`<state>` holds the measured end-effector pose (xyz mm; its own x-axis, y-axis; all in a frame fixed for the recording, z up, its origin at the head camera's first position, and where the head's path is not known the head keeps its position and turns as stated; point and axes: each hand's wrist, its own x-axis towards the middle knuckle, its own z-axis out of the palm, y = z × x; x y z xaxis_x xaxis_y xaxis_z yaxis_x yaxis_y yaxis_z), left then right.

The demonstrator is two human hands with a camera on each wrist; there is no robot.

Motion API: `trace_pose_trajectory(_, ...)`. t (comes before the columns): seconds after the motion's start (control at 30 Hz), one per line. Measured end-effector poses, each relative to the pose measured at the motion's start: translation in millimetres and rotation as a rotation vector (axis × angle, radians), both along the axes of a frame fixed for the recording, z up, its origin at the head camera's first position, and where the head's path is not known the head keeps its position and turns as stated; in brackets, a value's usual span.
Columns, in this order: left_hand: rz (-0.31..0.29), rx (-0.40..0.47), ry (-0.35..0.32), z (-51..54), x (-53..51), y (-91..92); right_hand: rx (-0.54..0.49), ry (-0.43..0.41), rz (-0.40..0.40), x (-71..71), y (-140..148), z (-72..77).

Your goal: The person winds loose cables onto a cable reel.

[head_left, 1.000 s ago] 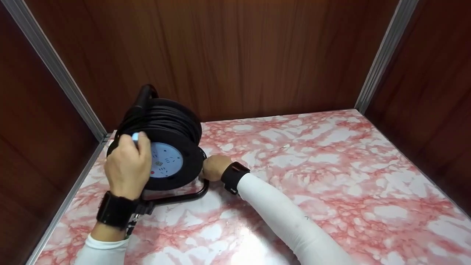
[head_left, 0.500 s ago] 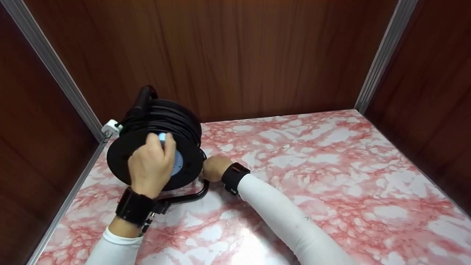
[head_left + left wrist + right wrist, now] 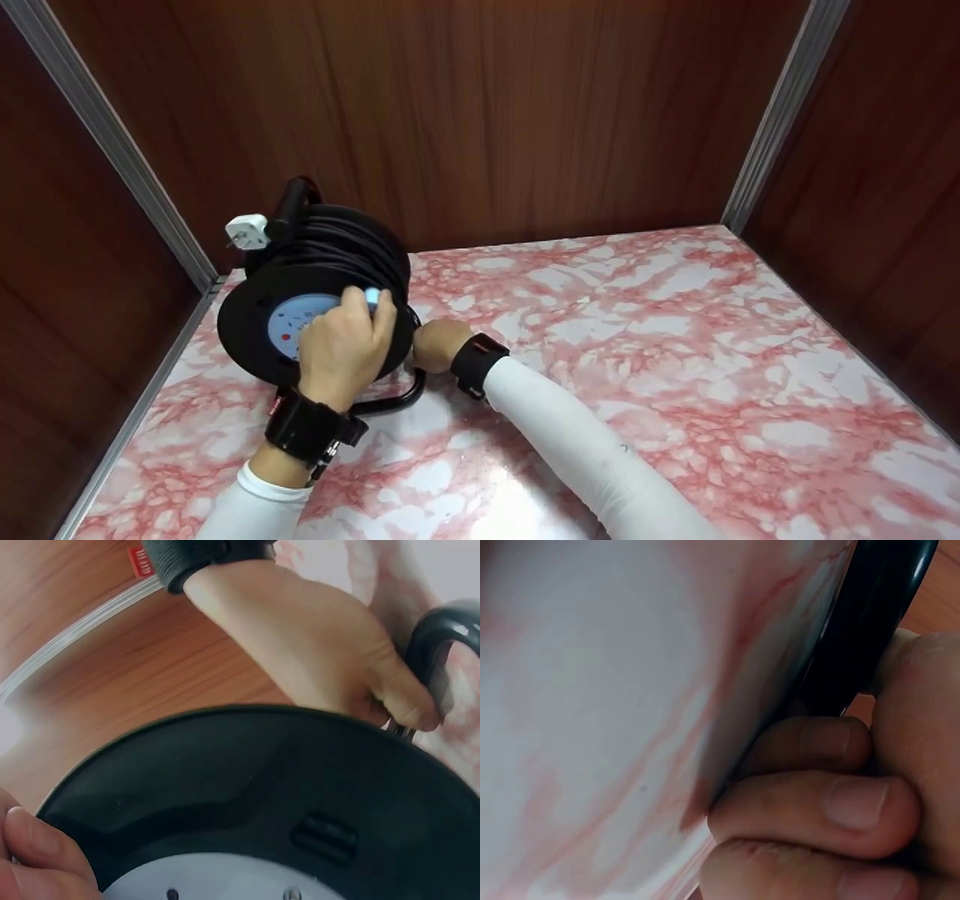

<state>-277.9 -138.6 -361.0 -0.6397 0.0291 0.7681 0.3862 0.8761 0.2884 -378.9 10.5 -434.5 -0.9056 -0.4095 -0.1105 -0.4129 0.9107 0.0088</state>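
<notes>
A black cable reel (image 3: 244, 322) stands at the left of the table, wound with black cable (image 3: 337, 240). Its front disc has a light blue socket panel (image 3: 289, 319). My left hand (image 3: 345, 345) grips a crank knob (image 3: 372, 295) with a light blue end, at the disc's right side. Low on the right, my right hand (image 3: 442, 345) holds the black tubular stand (image 3: 390, 405); the right wrist view shows its fingers (image 3: 810, 810) curled around the tube (image 3: 862, 622). A white plug (image 3: 249, 231) sticks out at the reel's upper left, beside the carrying handle (image 3: 289, 206).
The tabletop (image 3: 637, 360) has a red and white marbled pattern. Brown wood-look panels (image 3: 525, 112) close it in at the back and both sides, with metal strips (image 3: 772, 112) at the corners.
My left hand has swung the knob rightward across the disc, turning the reel. The white plug has come into sight at the left and risen toward the handle. My right hand stays put.
</notes>
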Motion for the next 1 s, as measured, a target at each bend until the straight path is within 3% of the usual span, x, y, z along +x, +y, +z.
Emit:
trace_pose_trajectory(0.23,-0.031,-0.027,0.019,-10.0,-1.0,4.2,0.016,-0.009,0.023,-0.6,-2,0.0)
trace_pose_trajectory(0.53,-0.041,-0.070,-0.046,-19.1,-0.3,11.3,0.011,-0.034,0.023,-4.2,-2,-1.0)
trace_pose_trajectory(1.0,0.012,-0.068,-0.070,-22.1,3.4,18.1,0.025,-0.004,0.037,-4.2,-1,-2.5)
